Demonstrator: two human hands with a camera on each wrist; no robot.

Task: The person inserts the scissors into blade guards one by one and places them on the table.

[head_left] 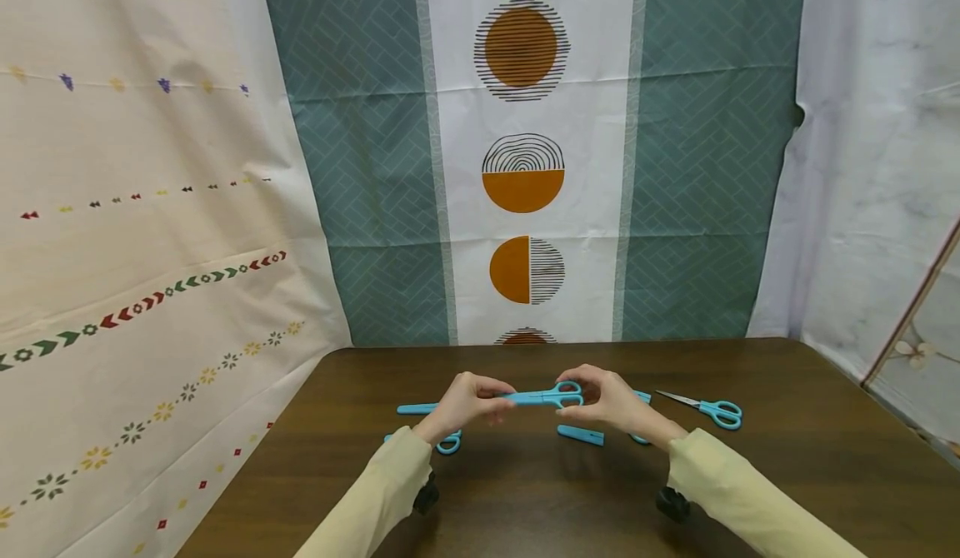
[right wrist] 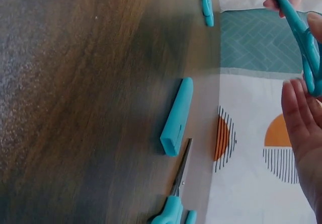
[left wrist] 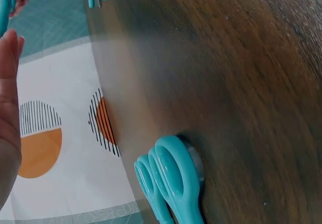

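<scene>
A pair of light-blue scissors (head_left: 542, 397) is held level above the table, its blades covered by a blue sheath. My left hand (head_left: 467, 406) pinches the sheathed end between thumb and fingers. At the other end, my right hand (head_left: 611, 400) grips the finger loops, thumb on one side and fingers on the other. Below the right hand lies a loose blue sheath (right wrist: 177, 118). Beside that sheath are scissors with bare blades (right wrist: 173, 211), partly cut off by the right wrist view. Blue scissor handles (left wrist: 176, 173) lie below the left hand, partly hidden by it in the head view.
Another pair of scissors (head_left: 722, 414) with bare blades lies to the right on the brown wooden table (head_left: 525, 500). A blue sheathed end (head_left: 415, 409) shows left of my left hand. A patterned cloth (head_left: 360, 166) hangs behind the table's far edge.
</scene>
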